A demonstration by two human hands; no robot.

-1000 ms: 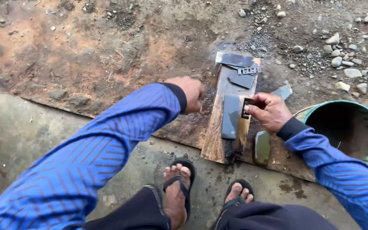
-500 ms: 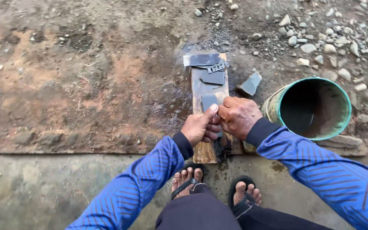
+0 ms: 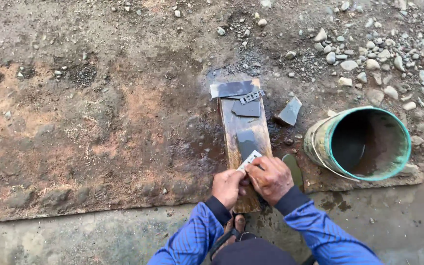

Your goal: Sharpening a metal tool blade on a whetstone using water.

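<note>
- A person crouches on the ground and looks down at their own two hands, both in blue striped sleeves.
- The left hand (image 3: pixel 227 186) and right hand (image 3: pixel 271 177) meet over the near end of a wet wooden plank (image 3: pixel 245 142) that lies flat on the dirt, running straight away from the person.
- Both hands pinch a small thin pale metal piece (image 3: pixel 249 160); its corner pokes out just beyond the fingertips, tilted against the plank. Held by two hands, it appears to be pressed steady on the surface beneath.
- Just past the hands, a dark grey flat stone (image 3: pixel 246 142) lies along the middle of the plank, which seems to serve as a low base for it.
- At the plank's far end, well away from the hands, lie more flat grey pieces (image 3: pixel 232 89), a small toothed metal strip (image 3: pixel 251 96) and a dark sheet (image 3: pixel 247 109), apparently set out of the way.
- To the right of the hands stands a green-rimmed bucket (image 3: pixel 393 162), tipped toward the person and close enough to reach; what it holds is hard to tell.
- Between plank and bucket lie a grey stone shard (image 3: pixel 290 111) and, close by the right hand, a dark oval stone (image 3: pixel 294 169).
- Below the hands, a sandalled foot (image 3: pixel 235 226) shows between the sleeves.
- Loose gravel (image 3: pixel 369 54) is scattered far beyond the bucket.
</note>
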